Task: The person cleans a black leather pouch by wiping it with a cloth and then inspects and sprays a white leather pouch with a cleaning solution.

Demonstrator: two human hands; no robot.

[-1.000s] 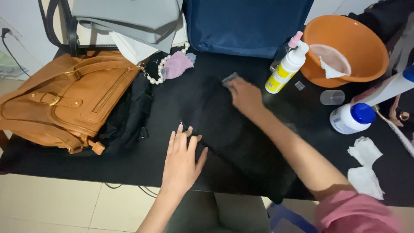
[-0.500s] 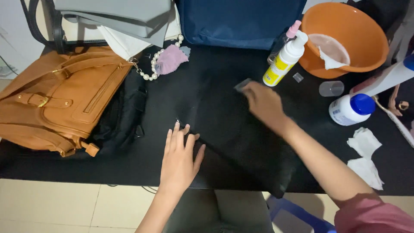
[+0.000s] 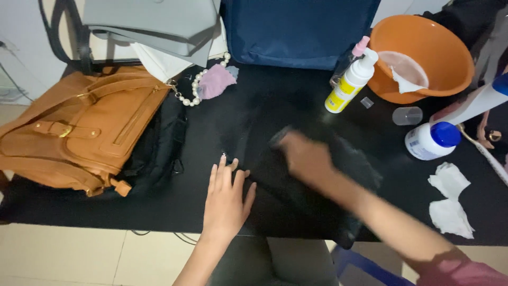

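Left hand (image 3: 226,198) lies flat, fingers released, on the flat black fabric bag (image 3: 296,185). The blurred right hand (image 3: 307,159), grip unclear, could topple the white-and-yellow spray bottle (image 3: 349,79) just beyond the bag.

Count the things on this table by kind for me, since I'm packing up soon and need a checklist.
Bags: 5 (tan leather satchel, grey tote, navy fabric bag, small black bag, black flat bag under both hands)
Bottles: 3 (white-and-yellow pump bottle, white blue-capped jar, white blue-capped tube)
Orange plastic basins: 1
White crumpled wipes: 2
Total: 11
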